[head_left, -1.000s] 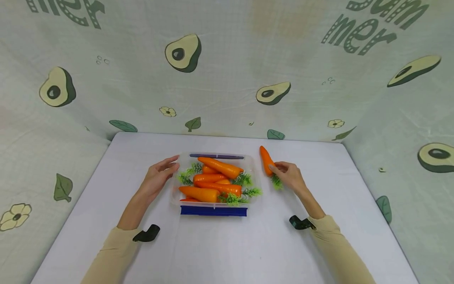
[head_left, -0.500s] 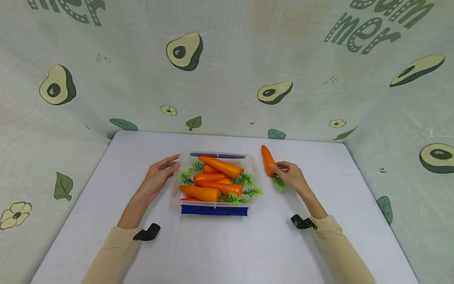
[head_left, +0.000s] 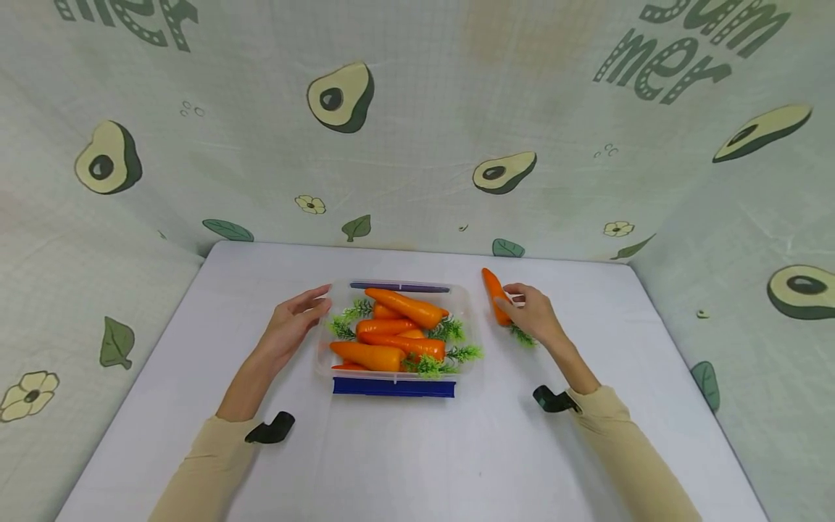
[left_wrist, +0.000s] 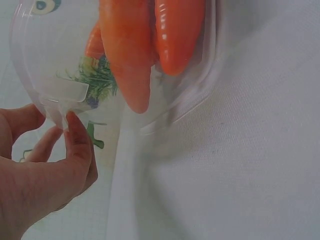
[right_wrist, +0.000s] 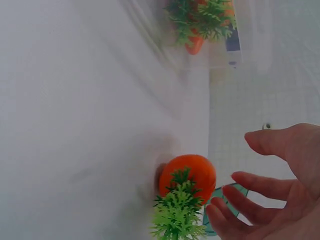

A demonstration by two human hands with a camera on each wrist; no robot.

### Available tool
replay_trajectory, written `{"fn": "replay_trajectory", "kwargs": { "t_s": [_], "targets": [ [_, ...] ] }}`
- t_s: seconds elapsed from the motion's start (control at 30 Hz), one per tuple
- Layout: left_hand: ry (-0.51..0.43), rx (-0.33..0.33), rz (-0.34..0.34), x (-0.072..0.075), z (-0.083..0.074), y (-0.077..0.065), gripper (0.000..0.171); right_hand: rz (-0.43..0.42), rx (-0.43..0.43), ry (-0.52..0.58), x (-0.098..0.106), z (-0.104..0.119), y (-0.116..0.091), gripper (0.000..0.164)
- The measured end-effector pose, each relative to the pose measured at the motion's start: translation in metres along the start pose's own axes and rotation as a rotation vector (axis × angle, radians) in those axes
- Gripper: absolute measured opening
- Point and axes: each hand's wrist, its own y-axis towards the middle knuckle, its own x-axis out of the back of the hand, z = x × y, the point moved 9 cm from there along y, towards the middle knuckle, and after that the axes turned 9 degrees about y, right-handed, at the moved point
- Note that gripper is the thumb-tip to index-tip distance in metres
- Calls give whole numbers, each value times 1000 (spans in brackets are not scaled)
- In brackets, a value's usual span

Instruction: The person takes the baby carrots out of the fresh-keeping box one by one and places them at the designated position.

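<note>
A clear plastic container (head_left: 322,362) filled with several orange carrots (head_left: 385,357) with green leafy tops stands mid-table. At its left end is my left hand (head_left: 295,326); in the left wrist view the thumb and fingers pinch the rim near a clear side tab (left_wrist: 67,90). A single carrot (head_left: 496,293) lies on the table right of the container, tip pointing away. Beside it is my right hand (head_left: 531,315), its fingers spread. In the right wrist view a gap shows between the fingertips (right_wrist: 227,190) and that carrot's thick end (right_wrist: 192,175).
A blue locking flap (head_left: 393,388) hangs along the container's front side, and another blue flap (head_left: 400,287) is at the back. The white table (head_left: 417,457) ends at a fabric backdrop (head_left: 417,145) printed with avocados. Black wrist cameras (head_left: 270,428) sit on both sleeves.
The right fingers have loosened from the single carrot and spread. That carrot's leafy end has shifted slightly right. My left hand and the container have stayed put.
</note>
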Motion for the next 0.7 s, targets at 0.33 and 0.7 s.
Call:
{"fn": "replay_trajectory", "kwargs": {
  "t_s": [0.33,0.7],
  "targets": [
    [-2,2,-5,0,-2,-2,59,19,107,-39,-4,49,5,42],
    [-15,1,4,-2,-4,-2,58,142,275,30,-31,109,3,37]
  ]
}}
